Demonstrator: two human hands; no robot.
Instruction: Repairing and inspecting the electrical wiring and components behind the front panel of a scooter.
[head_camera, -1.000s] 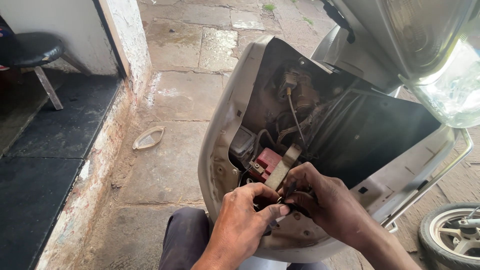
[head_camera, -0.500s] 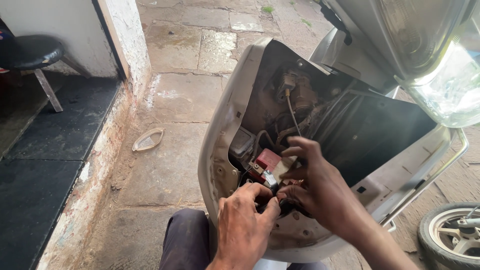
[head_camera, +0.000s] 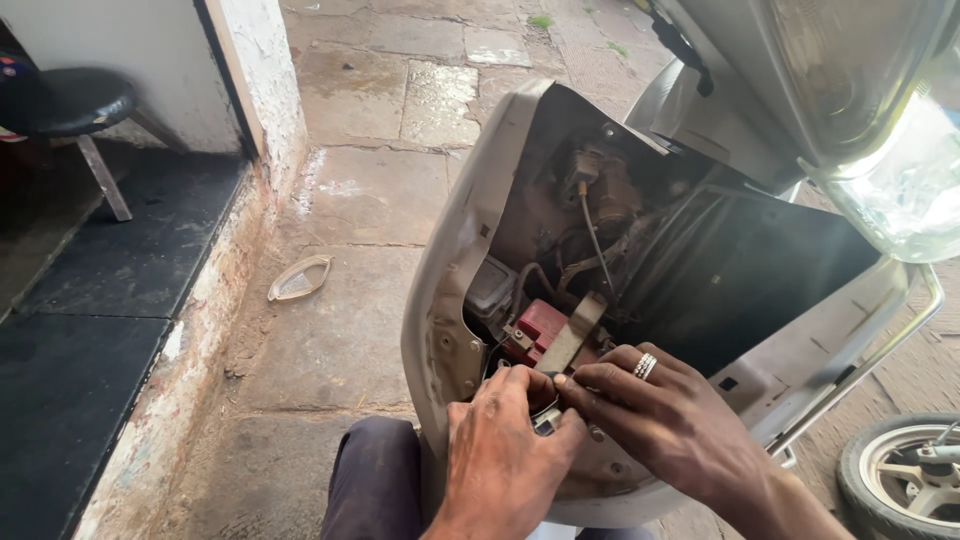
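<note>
Red battery (head_camera: 543, 325) above; left hand (head_camera: 505, 450), right hand (head_camera: 665, 420) fingertips pinched together.

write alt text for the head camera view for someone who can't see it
Two bare hands work close together inside the opened front panel of a grey scooter: the left hand and the ringed right hand pinch a small part just below a red battery and its metal strap. A small curved plastic cover lies on the stone pavement.
</note>
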